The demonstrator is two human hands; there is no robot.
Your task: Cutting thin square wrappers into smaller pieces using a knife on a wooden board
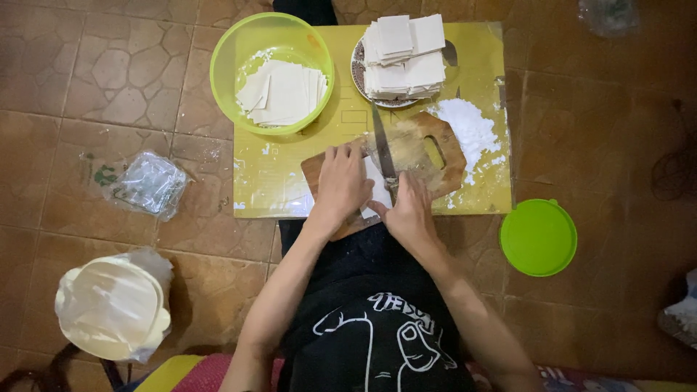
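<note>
My left hand (340,181) presses flat on a white dough sheet (376,190) lying on a wooden cutting board (443,163). My right hand (409,210) grips the handle of a knife (383,149) whose blade points away from me across the sheet. The board rests on a yellow mat (479,54) spread on the tiled floor.
A green bowl (272,72) with cut white squares sits at the mat's far left. A plate (359,83) stacked with white sheets stands beside it. White flour (468,131) lies right of the board. A green lid (538,237), a crumpled plastic bag (149,183) and a cream container (112,308) lie on the floor.
</note>
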